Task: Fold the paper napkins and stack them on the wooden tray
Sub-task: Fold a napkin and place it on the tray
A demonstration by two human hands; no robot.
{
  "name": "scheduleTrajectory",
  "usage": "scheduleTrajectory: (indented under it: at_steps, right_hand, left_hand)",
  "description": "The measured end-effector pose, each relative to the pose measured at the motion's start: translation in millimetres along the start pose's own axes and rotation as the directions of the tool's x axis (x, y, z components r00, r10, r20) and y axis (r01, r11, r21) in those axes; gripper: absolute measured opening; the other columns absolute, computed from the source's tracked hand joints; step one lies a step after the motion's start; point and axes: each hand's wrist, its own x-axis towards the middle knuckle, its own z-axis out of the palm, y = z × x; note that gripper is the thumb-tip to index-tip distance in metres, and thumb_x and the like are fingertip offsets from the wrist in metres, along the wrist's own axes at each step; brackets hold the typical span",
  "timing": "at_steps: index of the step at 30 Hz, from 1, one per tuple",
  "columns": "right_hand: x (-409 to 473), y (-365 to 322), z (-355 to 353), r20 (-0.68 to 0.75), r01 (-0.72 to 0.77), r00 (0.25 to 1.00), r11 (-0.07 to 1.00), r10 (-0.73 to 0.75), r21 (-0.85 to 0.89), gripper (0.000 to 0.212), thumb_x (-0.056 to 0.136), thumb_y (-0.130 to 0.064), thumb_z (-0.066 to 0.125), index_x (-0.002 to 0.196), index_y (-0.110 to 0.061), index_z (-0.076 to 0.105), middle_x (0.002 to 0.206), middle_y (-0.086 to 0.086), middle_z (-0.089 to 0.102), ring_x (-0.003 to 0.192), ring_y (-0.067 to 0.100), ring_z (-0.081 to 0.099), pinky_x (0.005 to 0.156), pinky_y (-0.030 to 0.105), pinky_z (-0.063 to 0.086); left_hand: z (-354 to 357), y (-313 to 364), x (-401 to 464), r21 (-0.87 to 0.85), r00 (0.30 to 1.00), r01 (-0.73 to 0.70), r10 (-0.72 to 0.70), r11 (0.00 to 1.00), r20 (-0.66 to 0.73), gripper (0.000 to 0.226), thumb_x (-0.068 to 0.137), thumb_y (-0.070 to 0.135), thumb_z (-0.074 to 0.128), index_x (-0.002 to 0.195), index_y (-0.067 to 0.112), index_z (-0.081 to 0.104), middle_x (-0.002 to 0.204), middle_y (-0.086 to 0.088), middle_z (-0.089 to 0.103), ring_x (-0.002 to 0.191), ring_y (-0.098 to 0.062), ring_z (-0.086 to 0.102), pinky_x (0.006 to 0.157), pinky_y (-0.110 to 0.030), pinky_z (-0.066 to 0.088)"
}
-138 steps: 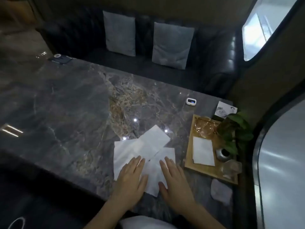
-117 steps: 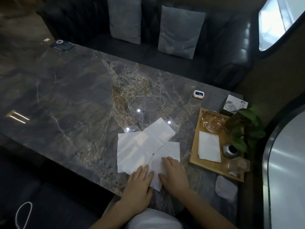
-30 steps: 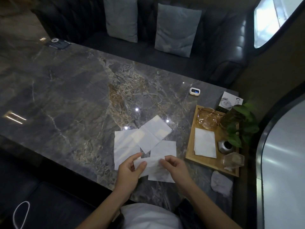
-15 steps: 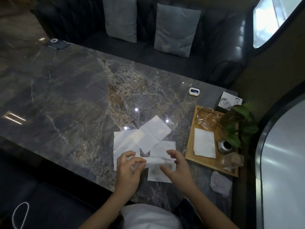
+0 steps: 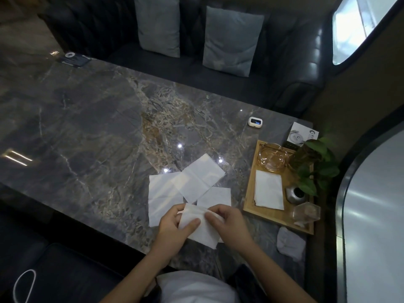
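A white paper napkin (image 5: 202, 231), partly folded, is pinched between my left hand (image 5: 175, 226) and my right hand (image 5: 229, 224) just above the near table edge. Behind it lie three flat napkins: one on the left (image 5: 162, 193), one tilted on top in the middle (image 5: 199, 177), one smaller on the right (image 5: 216, 196). The wooden tray (image 5: 249, 193) stands to the right, and a folded napkin (image 5: 269, 190) lies on it.
On the tray also stand a glass ashtray (image 5: 273, 157), a potted plant (image 5: 312, 165), a metal pot (image 5: 296, 193) and a small glass (image 5: 306, 213). A grey crumpled cloth (image 5: 290, 242) lies near the tray. A small white device (image 5: 255, 122) and a card (image 5: 302, 134) lie beyond.
Both hands lifted one napkin off the table, folded it over and brought it closer together; the hands now meet over it near the table edge.
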Motion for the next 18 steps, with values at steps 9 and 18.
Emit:
scheduleTrajectory:
  at_steps: [9, 18]
  right_hand:
    - [-4.1, -1.6, -4.5, 0.064, -0.156, 0.987, 0.967, 0.146, 0.201, 0.008, 0.086, -0.015, 0.07, 0.089, -0.007, 0.072, 0.075, 0.012, 0.073, 0.064, 0.003, 0.066, 0.059, 0.014, 0.052]
    - [-3.7, -4.3, -3.8, 0.117, -0.188, 0.98, 0.951, 0.163, 0.247, 0.013, 0.087, -0.016, 0.069, 0.093, -0.004, 0.07, 0.072, -0.003, 0.072, 0.067, 0.004, 0.069, 0.06, 0.014, 0.053]
  left_hand:
    - [-2.5, 0.8, 6.6, -0.232, 0.989, 0.068, -0.097, 0.97, -0.116, 0.037, 0.078, -0.005, 0.074, 0.11, 0.01, 0.063, 0.102, -0.012, 0.074, 0.092, -0.027, 0.071, 0.071, -0.035, 0.059]
    - [1.5, 1.9, 4.6, -0.164, 0.993, 0.037, -0.054, 0.986, -0.103, 0.037, 0.076, -0.007, 0.075, 0.105, 0.012, 0.063, 0.096, -0.006, 0.076, 0.089, -0.023, 0.073, 0.07, -0.034, 0.06]
